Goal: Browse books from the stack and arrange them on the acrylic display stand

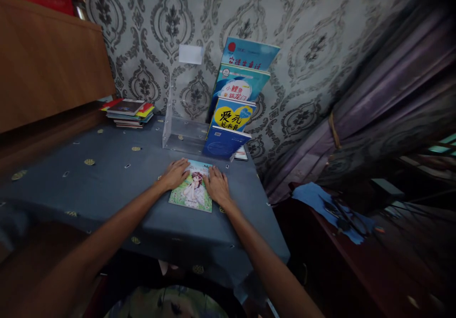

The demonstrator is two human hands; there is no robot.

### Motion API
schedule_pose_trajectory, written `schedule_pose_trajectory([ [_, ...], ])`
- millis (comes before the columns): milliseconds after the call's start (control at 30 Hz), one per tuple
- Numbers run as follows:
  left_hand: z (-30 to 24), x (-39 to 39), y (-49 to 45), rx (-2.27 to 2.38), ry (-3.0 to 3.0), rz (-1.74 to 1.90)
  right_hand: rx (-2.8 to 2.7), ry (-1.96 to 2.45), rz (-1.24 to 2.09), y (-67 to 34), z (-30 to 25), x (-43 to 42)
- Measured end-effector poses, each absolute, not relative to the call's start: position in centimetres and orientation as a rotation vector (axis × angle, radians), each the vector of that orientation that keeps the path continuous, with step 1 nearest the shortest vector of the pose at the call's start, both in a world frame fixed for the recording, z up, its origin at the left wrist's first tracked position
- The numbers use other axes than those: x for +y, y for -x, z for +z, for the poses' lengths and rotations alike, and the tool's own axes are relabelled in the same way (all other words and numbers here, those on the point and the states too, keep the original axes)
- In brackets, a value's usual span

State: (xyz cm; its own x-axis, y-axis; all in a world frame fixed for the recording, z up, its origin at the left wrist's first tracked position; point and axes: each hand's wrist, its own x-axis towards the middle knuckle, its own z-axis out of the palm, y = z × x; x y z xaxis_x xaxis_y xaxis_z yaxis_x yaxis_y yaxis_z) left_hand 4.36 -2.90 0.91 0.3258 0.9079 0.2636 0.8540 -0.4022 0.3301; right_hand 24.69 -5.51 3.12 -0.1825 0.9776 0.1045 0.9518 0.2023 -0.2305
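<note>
The person's left hand [174,173] and right hand [218,186] were bare, with slim fingers [183,166] and narrow wrists [228,201]. Both forearms [123,219] were bare too, long and lean, broadening smoothly toward the body; the left one blurred into shadow in the lower corner. At the bottom edge showed a rounded patch of patterned cloth [162,303], apparently the wearer's top, in muted greenish tones with dark marks. Its cut was too dim to tell.

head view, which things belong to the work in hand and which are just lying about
In hand:
illustrated book, left hand and right hand at its sides
perhaps the clear rack and its upright books, beyond

Lying about:
stacked books, far left
blue cloth, right
</note>
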Motion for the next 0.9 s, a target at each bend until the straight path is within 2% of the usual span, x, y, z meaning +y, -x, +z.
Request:
schedule_pose_trajectory([
  [200,1.1,-3.6,-4.7,1.809,-2.426,0.656,-2.336,1.802,0.143,-25.1,3.0,-9.5],
  [433,0.8,-2.8,-4.2,1.693,-2.208,0.837,-2.366,1.801,0.145,-25.0,3.5,-10.8],
  [700,0.9,-1.8,-3.4,1.258,-1.291,1.275,-2.324,1.735,0.162,-25.6,2.7,-10.3],
  [900,1.7,-3.4,-3.9,1.053,-0.835,1.095,-2.239,1.691,0.258,-25.9,2.5,-10.2],
])
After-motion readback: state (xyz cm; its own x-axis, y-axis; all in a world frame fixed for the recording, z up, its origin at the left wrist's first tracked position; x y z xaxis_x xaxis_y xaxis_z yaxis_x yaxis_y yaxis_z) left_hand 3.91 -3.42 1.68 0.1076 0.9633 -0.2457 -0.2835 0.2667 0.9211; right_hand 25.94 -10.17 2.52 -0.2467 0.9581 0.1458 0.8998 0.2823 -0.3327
